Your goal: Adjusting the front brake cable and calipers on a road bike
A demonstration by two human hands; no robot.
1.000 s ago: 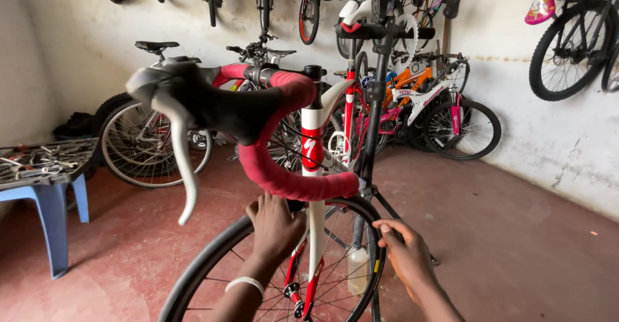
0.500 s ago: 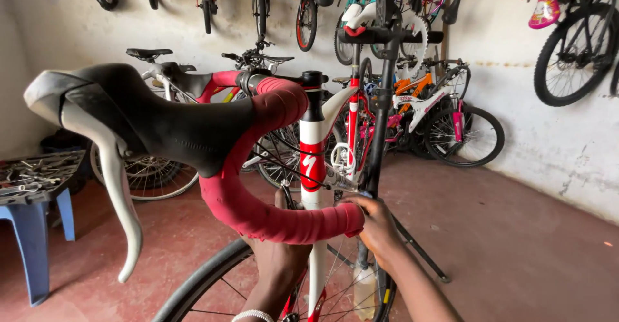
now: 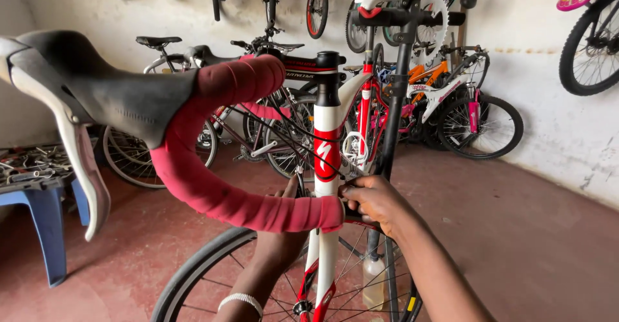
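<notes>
A white and red road bike [image 3: 327, 141] stands right in front of me. Its red-taped drop handlebar [image 3: 213, 186] and black brake hood with a silver lever [image 3: 84, 167] fill the left of the view. My right hand [image 3: 377, 203] sits beside the head tube, just past the bar end, with its fingers curled on a dark part there. My left hand [image 3: 277, 244], with a white bracelet on its wrist, reaches up behind the lower bar toward the same spot. The bar hides its fingers. The front wheel [image 3: 193, 273] is below both hands.
A black repair stand pole [image 3: 394, 122] rises just right of the frame, with a plastic bottle [image 3: 374, 277] at its foot. At far left a blue plastic table [image 3: 45, 212] holds several tools. Several bikes [image 3: 451, 109] lean on or hang from the back wall.
Both hands rose from the front wheel up to the head tube. The right hand moved left onto the frame. The handlebar now looms closer and larger.
</notes>
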